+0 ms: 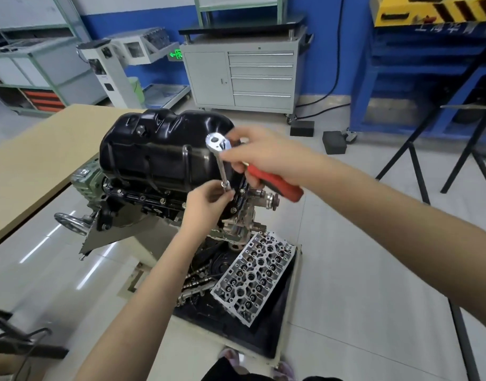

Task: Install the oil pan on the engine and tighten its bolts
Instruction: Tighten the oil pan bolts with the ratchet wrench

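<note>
You had one sign half readable: a green exit sign [175, 54] with a left arrow, upper middle; blue cabinet [429, 64] lettering stayed blurred.

**Auto repair training workshop**

Engine [142, 188] on a stand, cylinder head [255, 279] in a floor tray [280, 325]. Grey drawer tool cabinet [244, 75] on casters against blue-and-white wall, metal shelving [30, 67] left, blue workbench [418, 67] right, tiled floor [360, 270]. Ratchet wrench [236, 163] in hand.
</note>
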A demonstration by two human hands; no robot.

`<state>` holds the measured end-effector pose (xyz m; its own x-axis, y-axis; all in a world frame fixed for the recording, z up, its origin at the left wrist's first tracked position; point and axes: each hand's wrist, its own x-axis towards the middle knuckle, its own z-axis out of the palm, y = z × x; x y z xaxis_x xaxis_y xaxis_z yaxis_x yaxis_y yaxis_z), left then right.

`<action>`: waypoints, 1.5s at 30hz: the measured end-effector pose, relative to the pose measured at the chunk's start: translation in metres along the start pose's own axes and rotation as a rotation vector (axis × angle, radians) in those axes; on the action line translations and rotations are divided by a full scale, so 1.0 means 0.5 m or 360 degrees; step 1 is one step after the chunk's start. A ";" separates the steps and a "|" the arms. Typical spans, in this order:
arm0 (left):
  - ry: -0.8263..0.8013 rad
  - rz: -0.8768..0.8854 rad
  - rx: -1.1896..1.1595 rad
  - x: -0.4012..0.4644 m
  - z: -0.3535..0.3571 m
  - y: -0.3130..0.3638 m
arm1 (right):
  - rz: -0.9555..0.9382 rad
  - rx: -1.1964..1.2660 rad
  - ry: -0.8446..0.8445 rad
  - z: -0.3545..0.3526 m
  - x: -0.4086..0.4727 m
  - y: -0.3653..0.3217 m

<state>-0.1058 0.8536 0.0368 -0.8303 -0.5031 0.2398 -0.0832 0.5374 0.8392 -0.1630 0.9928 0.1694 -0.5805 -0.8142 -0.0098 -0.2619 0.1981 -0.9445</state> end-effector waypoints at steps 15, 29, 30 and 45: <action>0.0240 -0.0216 0.0008 -0.031 -0.065 -0.062 | -0.0158 -0.0204 -0.0269 0.085 0.070 0.015; 0.0191 -0.0242 0.0108 -0.025 -0.051 -0.071 | -0.0204 -0.0453 -0.0339 0.071 0.087 0.035; 0.0189 -0.0248 0.0119 -0.025 -0.050 -0.072 | -0.0204 -0.0467 -0.0345 0.069 0.088 0.035; 0.0181 -0.0145 0.0312 -0.026 -0.038 -0.076 | -0.0937 -0.1816 -0.0431 0.053 0.136 -0.009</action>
<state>-0.0814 0.8270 0.0111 -0.7480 -0.6225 0.2305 -0.2694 0.6020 0.7517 -0.1810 0.9220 0.1642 -0.0189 -0.9933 0.1144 -0.9996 0.0163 -0.0236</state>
